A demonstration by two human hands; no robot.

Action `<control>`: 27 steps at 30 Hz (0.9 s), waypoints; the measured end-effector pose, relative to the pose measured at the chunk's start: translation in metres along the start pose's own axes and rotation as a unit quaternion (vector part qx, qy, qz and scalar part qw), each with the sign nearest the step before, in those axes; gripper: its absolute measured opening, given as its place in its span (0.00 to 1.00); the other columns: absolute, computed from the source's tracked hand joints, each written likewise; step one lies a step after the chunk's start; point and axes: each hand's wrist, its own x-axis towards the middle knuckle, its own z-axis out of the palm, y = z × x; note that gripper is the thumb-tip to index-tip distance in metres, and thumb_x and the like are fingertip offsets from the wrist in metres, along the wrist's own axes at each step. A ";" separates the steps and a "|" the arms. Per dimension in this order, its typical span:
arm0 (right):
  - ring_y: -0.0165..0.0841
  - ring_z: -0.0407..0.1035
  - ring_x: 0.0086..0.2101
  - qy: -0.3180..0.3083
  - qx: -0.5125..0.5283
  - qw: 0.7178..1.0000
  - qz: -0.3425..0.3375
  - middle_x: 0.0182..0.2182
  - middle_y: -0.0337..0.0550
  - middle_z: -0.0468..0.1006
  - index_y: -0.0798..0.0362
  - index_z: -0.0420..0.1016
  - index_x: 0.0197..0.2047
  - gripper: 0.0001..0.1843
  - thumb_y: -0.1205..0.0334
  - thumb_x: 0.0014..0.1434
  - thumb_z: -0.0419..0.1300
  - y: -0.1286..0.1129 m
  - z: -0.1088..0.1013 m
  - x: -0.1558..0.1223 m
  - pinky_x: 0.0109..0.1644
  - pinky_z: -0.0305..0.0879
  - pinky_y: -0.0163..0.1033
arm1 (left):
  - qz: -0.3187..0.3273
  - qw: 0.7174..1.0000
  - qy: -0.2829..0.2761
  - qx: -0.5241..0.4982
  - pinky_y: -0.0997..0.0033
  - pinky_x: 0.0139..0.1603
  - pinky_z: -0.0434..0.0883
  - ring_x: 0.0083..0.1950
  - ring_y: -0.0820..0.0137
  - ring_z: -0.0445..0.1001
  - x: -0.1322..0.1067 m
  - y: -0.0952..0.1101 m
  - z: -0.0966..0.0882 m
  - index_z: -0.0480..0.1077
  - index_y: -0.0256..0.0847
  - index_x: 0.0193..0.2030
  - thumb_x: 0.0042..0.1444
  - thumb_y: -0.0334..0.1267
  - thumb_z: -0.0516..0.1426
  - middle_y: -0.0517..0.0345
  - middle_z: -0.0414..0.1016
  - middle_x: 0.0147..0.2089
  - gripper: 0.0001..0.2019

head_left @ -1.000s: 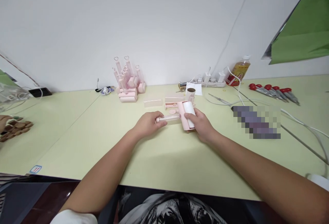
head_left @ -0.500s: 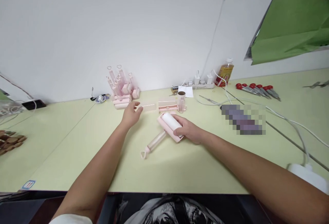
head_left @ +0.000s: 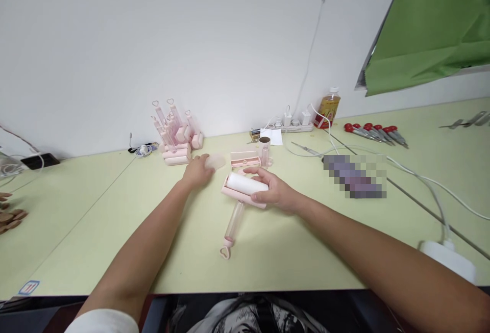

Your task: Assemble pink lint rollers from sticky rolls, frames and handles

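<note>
My right hand (head_left: pixel 278 190) grips a pink lint roller (head_left: pixel 247 184) by the right end of its head. The white roll faces up, and the clear handle with its heart-shaped loop points toward me. My left hand (head_left: pixel 198 171) is closed on the edge of a translucent pale pink cover (head_left: pixel 216 161), beyond the roller to the left. Past the roller head lies another pink roller piece (head_left: pixel 245 161) with an open casing. Beside that casing stands a roll with a brown cardboard core (head_left: pixel 264 145).
Several pink lint rollers (head_left: pixel 178 131) are grouped near the wall at left. Along the back are a power strip (head_left: pixel 296 128), a bottle (head_left: pixel 328 108), scissors (head_left: pixel 304 147) and red-tipped tools (head_left: pixel 377 133). White cables cross the table at right. Wooden pieces (head_left: pixel 13 218) lie far left.
My left hand has closed on the translucent cover and tilted it. My right hand has turned the lint roller, so its handle now points more directly toward me.
</note>
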 end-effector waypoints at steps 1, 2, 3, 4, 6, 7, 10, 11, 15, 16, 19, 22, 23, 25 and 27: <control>0.37 0.70 0.38 0.004 0.006 1.000 0.007 0.43 0.43 0.70 0.47 0.60 0.59 0.41 0.60 0.42 0.70 -0.001 0.001 0.000 0.34 0.69 0.38 | -0.015 0.998 0.007 -0.054 0.55 0.56 0.64 0.58 0.52 0.67 -0.007 0.002 -0.005 0.61 0.35 0.63 0.55 0.46 0.55 0.39 0.68 0.58 0.30; 0.36 0.71 0.36 0.003 0.010 1.000 0.016 0.43 0.42 0.70 0.45 0.60 0.59 0.40 0.59 0.43 0.70 -0.002 0.002 0.000 0.31 0.70 0.38 | -0.032 0.991 0.014 -0.130 0.57 0.53 0.66 0.56 0.54 0.69 -0.014 0.005 -0.010 0.63 0.37 0.61 0.55 0.48 0.56 0.41 0.69 0.58 0.29; 0.35 0.71 0.33 -0.001 0.009 1.000 0.027 0.43 0.42 0.70 0.44 0.60 0.57 0.39 0.59 0.43 0.69 -0.003 0.002 -0.001 0.27 0.70 0.37 | -0.050 0.974 0.017 -0.219 0.60 0.49 0.68 0.52 0.56 0.71 -0.023 0.010 -0.016 0.65 0.39 0.59 0.54 0.51 0.57 0.44 0.71 0.56 0.28; 0.33 0.70 0.30 -0.007 0.004 0.999 0.035 0.42 0.41 0.70 0.44 0.60 0.55 0.36 0.59 0.44 0.69 -0.003 0.003 -0.001 0.22 0.69 0.35 | -0.065 0.948 0.011 -0.310 0.63 0.44 0.68 0.47 0.60 0.73 -0.031 0.016 -0.023 0.67 0.41 0.56 0.52 0.54 0.58 0.47 0.73 0.52 0.28; 0.29 0.68 0.26 -0.020 -0.010 0.999 0.043 0.40 0.39 0.70 0.46 0.62 0.49 0.29 0.60 0.44 0.68 -0.002 0.005 -0.002 0.16 0.64 0.31 | -0.067 0.877 -0.026 -0.475 0.70 0.34 0.67 0.37 0.67 0.72 -0.047 0.030 -0.033 0.69 0.41 0.52 0.51 0.58 0.57 0.50 0.75 0.45 0.27; 0.28 0.67 0.24 -0.024 -0.015 0.999 0.044 0.38 0.38 0.71 0.47 0.62 0.46 0.26 0.60 0.44 0.68 -0.001 0.006 -0.003 0.14 0.61 0.29 | -0.064 0.846 -0.038 -0.529 0.72 0.32 0.65 0.33 0.71 0.71 -0.055 0.037 -0.036 0.69 0.40 0.49 0.51 0.59 0.57 0.51 0.75 0.42 0.27; 0.27 0.67 0.22 -0.020 -0.007 0.999 0.042 0.33 0.36 0.71 0.50 0.62 0.41 0.24 0.60 0.44 0.69 0.003 0.007 -0.002 0.15 0.61 0.29 | -0.037 0.809 -0.057 -0.584 0.74 0.29 0.62 0.28 0.75 0.67 -0.071 0.051 -0.037 0.70 0.38 0.46 0.49 0.57 0.60 0.55 0.74 0.35 0.25; 0.27 0.67 0.22 -0.011 0.002 0.999 0.038 0.30 0.35 0.71 0.51 0.62 0.41 0.24 0.60 0.44 0.70 0.004 0.007 -0.001 0.15 0.61 0.29 | -0.027 0.809 -0.060 -0.584 0.74 0.29 0.61 0.27 0.75 0.66 -0.073 0.053 -0.035 0.71 0.38 0.46 0.49 0.56 0.61 0.56 0.73 0.33 0.25; 0.25 0.63 0.20 0.055 0.059 0.997 0.010 0.25 0.32 0.70 0.51 0.63 0.43 0.27 0.60 0.42 0.72 0.004 0.006 0.004 0.18 0.61 0.29 | 0.008 0.817 -0.085 -0.571 0.74 0.28 0.60 0.26 0.76 0.62 -0.077 0.055 -0.026 0.71 0.37 0.46 0.50 0.54 0.61 0.59 0.70 0.30 0.24; 0.24 0.63 0.20 0.071 0.072 0.995 0.009 0.25 0.31 0.70 0.51 0.63 0.43 0.28 0.60 0.42 0.72 0.004 0.006 0.005 0.19 0.61 0.29 | 0.013 0.819 -0.093 -0.566 0.74 0.28 0.60 0.27 0.76 0.63 -0.078 0.056 -0.024 0.71 0.37 0.46 0.51 0.54 0.60 0.59 0.70 0.31 0.24; 0.24 0.62 0.20 0.106 0.080 0.991 0.017 0.24 0.31 0.70 0.51 0.64 0.45 0.28 0.59 0.43 0.71 0.004 0.006 0.007 0.20 0.62 0.30 | 0.035 0.835 -0.103 -0.540 0.73 0.33 0.64 0.35 0.71 0.68 -0.080 0.060 -0.020 0.70 0.38 0.49 0.52 0.54 0.60 0.55 0.73 0.40 0.25; 0.25 0.62 0.19 0.111 0.055 0.992 0.021 0.21 0.31 0.69 0.52 0.64 0.45 0.27 0.57 0.45 0.71 0.006 0.007 0.007 0.20 0.62 0.31 | 0.059 0.848 -0.098 -0.518 0.71 0.39 0.67 0.44 0.66 0.70 -0.081 0.063 -0.019 0.69 0.39 0.52 0.52 0.54 0.60 0.52 0.73 0.48 0.25; 0.26 0.63 0.19 0.105 0.046 0.993 0.021 0.20 0.31 0.69 0.52 0.64 0.45 0.26 0.57 0.45 0.70 0.007 0.007 0.006 0.19 0.62 0.31 | 0.059 0.849 -0.095 -0.516 0.70 0.39 0.67 0.44 0.65 0.70 -0.081 0.063 -0.019 0.69 0.39 0.52 0.52 0.54 0.60 0.52 0.73 0.48 0.26; 0.26 0.63 0.18 0.089 0.034 0.995 0.017 0.19 0.30 0.70 0.52 0.64 0.44 0.25 0.56 0.46 0.70 0.007 0.008 0.005 0.19 0.62 0.31 | 0.039 0.848 -0.092 -0.520 0.71 0.37 0.67 0.42 0.66 0.71 -0.081 0.062 -0.020 0.70 0.38 0.51 0.52 0.54 0.60 0.52 0.74 0.46 0.26; 0.26 0.63 0.17 0.077 0.028 0.997 0.013 0.18 0.30 0.70 0.52 0.63 0.45 0.25 0.55 0.47 0.69 0.007 0.009 0.003 0.18 0.61 0.31 | 0.014 0.843 -0.093 -0.530 0.72 0.34 0.65 0.38 0.68 0.70 -0.080 0.059 -0.021 0.70 0.38 0.50 0.51 0.55 0.60 0.53 0.74 0.43 0.25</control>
